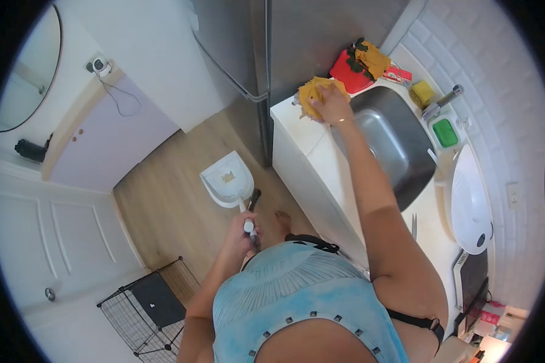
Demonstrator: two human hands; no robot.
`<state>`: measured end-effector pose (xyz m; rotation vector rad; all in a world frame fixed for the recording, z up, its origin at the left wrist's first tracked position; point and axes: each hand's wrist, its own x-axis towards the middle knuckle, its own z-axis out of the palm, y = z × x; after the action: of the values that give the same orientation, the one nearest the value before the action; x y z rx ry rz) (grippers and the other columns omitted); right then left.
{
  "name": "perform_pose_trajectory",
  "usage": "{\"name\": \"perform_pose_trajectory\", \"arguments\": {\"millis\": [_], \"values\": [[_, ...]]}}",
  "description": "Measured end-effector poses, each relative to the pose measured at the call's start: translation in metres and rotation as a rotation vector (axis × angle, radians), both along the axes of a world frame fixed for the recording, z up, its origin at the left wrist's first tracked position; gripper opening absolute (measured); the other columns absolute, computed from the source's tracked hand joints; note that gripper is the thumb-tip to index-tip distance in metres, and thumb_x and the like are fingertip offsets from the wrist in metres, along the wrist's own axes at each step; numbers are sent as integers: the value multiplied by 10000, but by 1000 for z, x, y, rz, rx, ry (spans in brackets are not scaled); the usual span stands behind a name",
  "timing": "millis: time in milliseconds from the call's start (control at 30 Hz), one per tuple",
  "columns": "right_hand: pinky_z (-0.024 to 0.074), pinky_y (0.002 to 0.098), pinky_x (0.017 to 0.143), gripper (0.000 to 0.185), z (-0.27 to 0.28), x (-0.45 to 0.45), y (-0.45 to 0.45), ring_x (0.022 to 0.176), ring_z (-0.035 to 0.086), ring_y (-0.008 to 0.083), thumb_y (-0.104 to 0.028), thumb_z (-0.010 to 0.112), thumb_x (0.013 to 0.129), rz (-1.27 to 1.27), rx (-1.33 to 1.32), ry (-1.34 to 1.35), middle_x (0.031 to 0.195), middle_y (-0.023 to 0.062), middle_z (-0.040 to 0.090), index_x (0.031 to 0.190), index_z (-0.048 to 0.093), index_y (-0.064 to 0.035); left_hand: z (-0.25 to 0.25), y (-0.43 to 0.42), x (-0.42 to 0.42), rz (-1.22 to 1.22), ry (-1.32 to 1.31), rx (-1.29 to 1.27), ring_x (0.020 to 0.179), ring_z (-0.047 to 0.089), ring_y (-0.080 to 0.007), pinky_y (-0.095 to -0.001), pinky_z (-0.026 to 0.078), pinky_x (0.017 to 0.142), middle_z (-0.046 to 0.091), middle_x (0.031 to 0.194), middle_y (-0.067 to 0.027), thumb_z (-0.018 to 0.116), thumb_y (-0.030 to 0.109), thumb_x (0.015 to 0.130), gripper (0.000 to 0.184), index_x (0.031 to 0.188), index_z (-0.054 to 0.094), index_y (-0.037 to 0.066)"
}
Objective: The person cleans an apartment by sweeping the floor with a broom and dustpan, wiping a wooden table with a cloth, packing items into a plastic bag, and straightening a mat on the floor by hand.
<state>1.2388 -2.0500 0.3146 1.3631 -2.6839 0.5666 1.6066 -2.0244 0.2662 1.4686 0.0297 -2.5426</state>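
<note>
My left hand [243, 235] is wrapped around the handle of a white dustpan [214, 175], held low over the floor in front of me. A small beige scrap [228, 176] lies in its pan. Beside the dustpan's handle shows a dark brush-like end [254, 198]; whether my left hand grips that too is unclear. My right hand [333, 106] reaches over the counter and is closed on a crumpled yellow cloth [313, 92] at the counter's far corner, by the fridge. Its fingertips are partly buried in the folds.
Next to the cloth, a red container [349, 71] stands with yellow and dark green stuff on it. The steel sink [406, 151] lies right of my arm, with a faucet [442, 101], yellow sponge [422, 92] and white basin [469, 199] behind. A wire rack [139, 311] stands left.
</note>
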Motion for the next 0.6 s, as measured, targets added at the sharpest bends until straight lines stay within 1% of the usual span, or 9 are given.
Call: {"name": "perform_pose_trajectory", "arguments": {"millis": [167, 233, 267, 333, 367, 433, 500, 533, 600], "values": [[419, 410, 832, 353, -12, 41, 9, 975, 517, 315, -265, 467, 785, -36, 92, 111, 1197, 155, 437, 1099, 509, -109, -3, -2, -17, -76, 29, -32, 412, 408, -148, -250, 349, 371, 385, 496, -22, 544, 107, 682, 158, 607, 406, 101], [447, 430, 766, 274, -1, 51, 15, 872, 570, 314, -246, 450, 793, -16, 236, -5, 1084, 162, 524, 1006, 540, -98, -2, 0, -14, -56, 103, -39, 418, 416, -143, -246, 355, 370, 394, 510, -21, 538, 109, 681, 140, 618, 413, 105], [447, 430, 766, 274, 6, 53, 18, 872, 570, 314, -246, 450, 793, -15, 244, -11, 1084, 162, 524, 1006, 540, -98, -1, 0, -11, -56, 97, -31, 418, 416, -143, -246, 355, 370, 394, 510, -21, 538, 109, 681, 140, 618, 413, 105], [453, 439, 709, 227, 22, 51, 28, 805, 583, 322, -226, 448, 796, -113, 178, -42, 949, 157, 581, 936, 542, -75, 5, -2, -2, -116, 55, -89, 432, 426, -131, -237, 367, 374, 403, 536, -26, 528, 98, 679, 136, 634, 400, 108], [454, 414, 700, 221, 33, 41, 34, 791, 582, 312, -221, 466, 791, -132, 67, -54, 893, 150, 590, 949, 537, -85, 9, -3, 4, -117, 48, -76, 432, 426, -131, -237, 367, 374, 403, 536, -26, 528, 98, 679, 136, 634, 400, 108], [455, 389, 691, 219, 65, 42, 42, 777, 582, 303, -216, 484, 786, -145, -40, -62, 837, 143, 599, 962, 532, -95, 17, -6, 12, -43, 143, 17, 459, 415, -142, -231, 389, 427, 402, 554, -57, 519, 24, 679, 118, 643, 407, 11], [439, 416, 691, 233, 90, 58, 46, 796, 561, 340, -243, 486, 787, -161, -562, -12, 840, 159, 591, 970, 551, -113, 20, -6, 18, -26, 118, 22, 463, 416, -142, -231, 393, 434, 402, 557, -58, 526, 30, 680, 125, 644, 408, 11], [439, 416, 691, 233, 88, 66, 44, 796, 561, 340, -243, 486, 787, -162, -558, -14, 840, 159, 591, 970, 551, -113, 21, -7, 21, -10, 97, 23, 466, 417, -142, -231, 396, 441, 401, 559, -59, 534, 35, 680, 132, 645, 408, 11], [442, 368, 656, 246, 84, 86, 42, 749, 576, 305, -260, 520, 788, 59, -153, -62, 806, 140, 602, 954, 554, -81, 13, -7, 33, -11, 138, 65, 473, 421, -143, -229, 398, 444, 404, 564, -60, 536, 39, 680, 133, 643, 412, 9]]}}
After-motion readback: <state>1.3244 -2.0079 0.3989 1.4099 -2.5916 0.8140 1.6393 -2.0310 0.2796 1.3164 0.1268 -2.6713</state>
